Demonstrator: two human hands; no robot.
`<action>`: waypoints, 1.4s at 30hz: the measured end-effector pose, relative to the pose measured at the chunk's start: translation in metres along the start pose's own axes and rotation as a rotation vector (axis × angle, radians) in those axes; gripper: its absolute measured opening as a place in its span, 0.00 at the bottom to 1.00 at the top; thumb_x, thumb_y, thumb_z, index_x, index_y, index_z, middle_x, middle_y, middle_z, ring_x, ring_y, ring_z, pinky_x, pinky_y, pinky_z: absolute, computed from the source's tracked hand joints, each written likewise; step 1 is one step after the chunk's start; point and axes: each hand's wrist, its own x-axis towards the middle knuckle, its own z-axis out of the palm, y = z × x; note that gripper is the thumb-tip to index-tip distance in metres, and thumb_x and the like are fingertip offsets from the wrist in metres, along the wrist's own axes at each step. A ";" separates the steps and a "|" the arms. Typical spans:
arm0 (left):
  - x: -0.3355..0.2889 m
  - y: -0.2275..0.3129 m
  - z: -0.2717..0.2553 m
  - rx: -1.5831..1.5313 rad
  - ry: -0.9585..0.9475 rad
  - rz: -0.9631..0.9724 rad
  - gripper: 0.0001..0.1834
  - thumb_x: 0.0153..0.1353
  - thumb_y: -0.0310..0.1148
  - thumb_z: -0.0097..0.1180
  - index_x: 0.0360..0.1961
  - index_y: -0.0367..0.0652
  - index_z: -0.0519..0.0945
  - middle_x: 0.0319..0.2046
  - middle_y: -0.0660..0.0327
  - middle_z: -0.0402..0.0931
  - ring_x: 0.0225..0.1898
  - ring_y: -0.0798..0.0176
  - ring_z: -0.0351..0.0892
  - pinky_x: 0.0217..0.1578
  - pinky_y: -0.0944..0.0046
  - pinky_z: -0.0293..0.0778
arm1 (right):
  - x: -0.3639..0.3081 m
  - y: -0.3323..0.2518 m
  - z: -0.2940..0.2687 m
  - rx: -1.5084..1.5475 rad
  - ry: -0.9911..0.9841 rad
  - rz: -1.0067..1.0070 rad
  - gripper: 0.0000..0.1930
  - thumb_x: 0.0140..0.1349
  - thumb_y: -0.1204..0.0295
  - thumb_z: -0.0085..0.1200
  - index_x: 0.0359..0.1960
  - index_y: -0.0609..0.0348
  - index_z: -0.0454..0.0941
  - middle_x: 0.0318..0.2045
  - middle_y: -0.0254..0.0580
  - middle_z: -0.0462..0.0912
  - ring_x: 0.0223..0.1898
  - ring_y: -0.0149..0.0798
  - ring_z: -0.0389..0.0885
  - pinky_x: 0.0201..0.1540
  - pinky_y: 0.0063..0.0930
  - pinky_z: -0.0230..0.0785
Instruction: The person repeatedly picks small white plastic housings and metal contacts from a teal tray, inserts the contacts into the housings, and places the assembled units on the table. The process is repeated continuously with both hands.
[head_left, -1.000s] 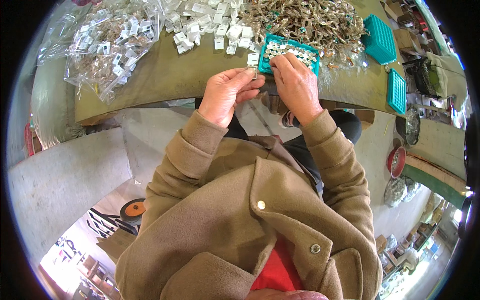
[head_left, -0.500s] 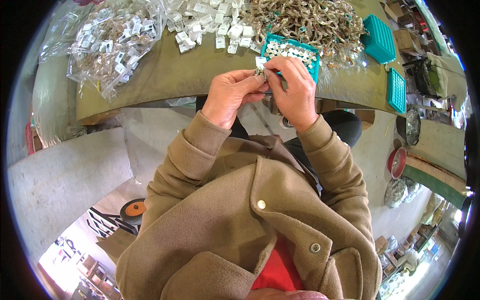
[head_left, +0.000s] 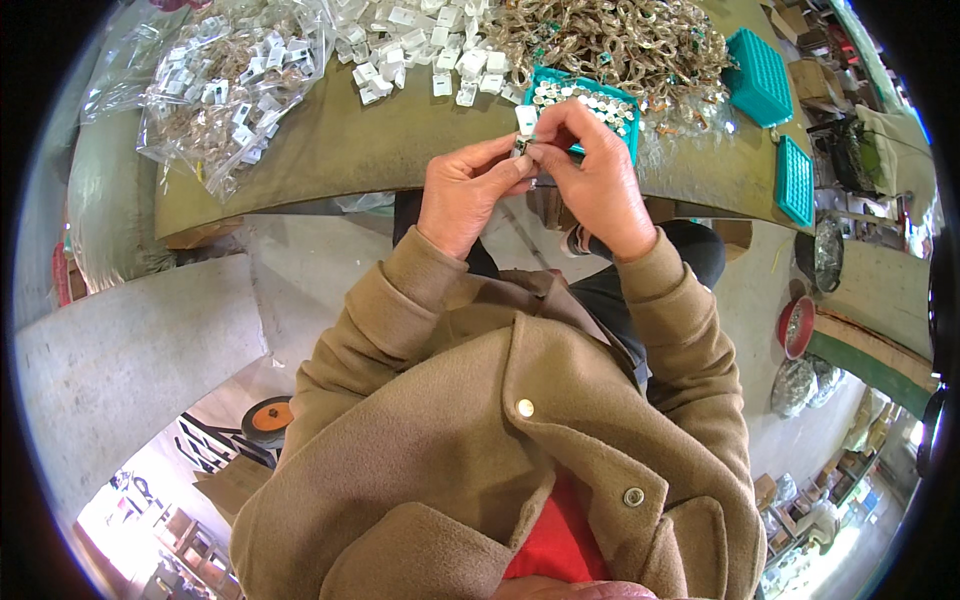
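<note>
Over the table's near edge, my two hands meet at a small white plastic housing (head_left: pixel 526 119) with a little dark and greenish part at its lower end. My left hand (head_left: pixel 466 192) pinches that lower end between thumb and fingers. Thumb and forefinger of my right hand (head_left: pixel 590 170) close on the same piece from the right; the exact grip is partly hidden by the fingers. Just behind my right hand lies a teal tray (head_left: pixel 634 140) holding many round, silvery-white parts (head_left: pixel 585 101) in rows.
White housings (head_left: pixel 410 50) are heaped at the table's back, beside a pile of tangled brownish clear wire bundles (head_left: pixel 620 40). A clear plastic bag (head_left: pixel 215 110) of wired white pieces lies left. Teal racks (head_left: pixel 758 78) stand at the right edge. A red bowl (head_left: pixel 796 327) sits lower right.
My right hand has shifted slightly, its forefinger lifting and its wrist moving right and down. More of the white housing shows now. My left hand stays nearly in place, still pinching.
</note>
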 end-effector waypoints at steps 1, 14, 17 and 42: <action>0.000 0.002 -0.002 0.013 -0.019 0.032 0.18 0.63 0.25 0.60 0.53 0.32 0.78 0.42 0.56 0.82 0.41 0.68 0.82 0.41 0.71 0.80 | 0.003 0.000 -0.003 -0.037 -0.005 -0.002 0.10 0.58 0.81 0.60 0.39 0.61 0.73 0.30 0.33 0.73 0.32 0.24 0.73 0.35 0.22 0.71; 0.003 0.007 0.001 -0.158 -0.073 -0.170 0.13 0.69 0.32 0.53 0.49 0.34 0.79 0.43 0.57 0.82 0.40 0.66 0.83 0.40 0.69 0.81 | 0.001 0.002 0.014 -0.123 0.041 0.145 0.12 0.72 0.69 0.47 0.39 0.66 0.79 0.28 0.34 0.79 0.31 0.23 0.70 0.35 0.20 0.69; 0.005 0.005 -0.004 -0.339 -0.148 -0.252 0.15 0.69 0.34 0.53 0.52 0.37 0.78 0.44 0.59 0.81 0.41 0.68 0.83 0.40 0.71 0.81 | 0.002 0.003 0.015 -0.059 0.045 0.188 0.12 0.70 0.68 0.48 0.37 0.66 0.78 0.29 0.45 0.80 0.28 0.37 0.74 0.33 0.28 0.69; -0.002 -0.002 0.002 -0.725 -0.176 -0.587 0.15 0.68 0.47 0.54 0.39 0.46 0.75 0.27 0.71 0.73 0.20 0.83 0.64 0.15 0.80 0.57 | -0.015 0.003 -0.009 -0.287 -0.006 -0.273 0.21 0.51 0.75 0.63 0.49 0.56 0.82 0.36 0.42 0.84 0.35 0.43 0.79 0.41 0.32 0.75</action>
